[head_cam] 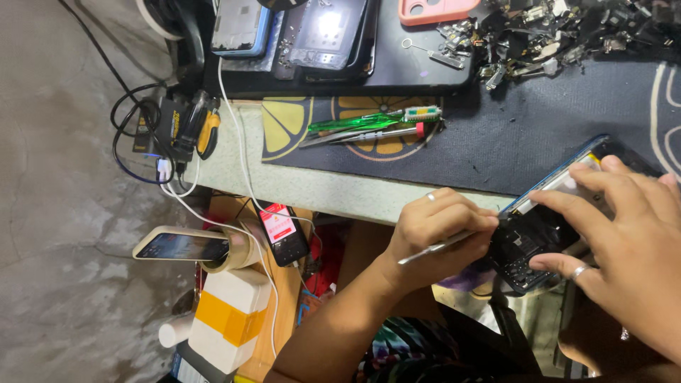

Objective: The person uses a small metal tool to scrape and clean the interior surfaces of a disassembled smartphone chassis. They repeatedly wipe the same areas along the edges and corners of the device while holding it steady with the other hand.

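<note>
Your left hand pinches metal tweezers, tip toward 3 o'clock; opened phone just beside, long axis toward 1 o'clock, clamped by right hand.

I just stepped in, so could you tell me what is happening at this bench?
A person has an opened phone with its back off. The right hand steadies it while the left hand works a thin metal tool into its circuitry. Spare tools lie on the dark mat, beside a pile of small parts.
</note>
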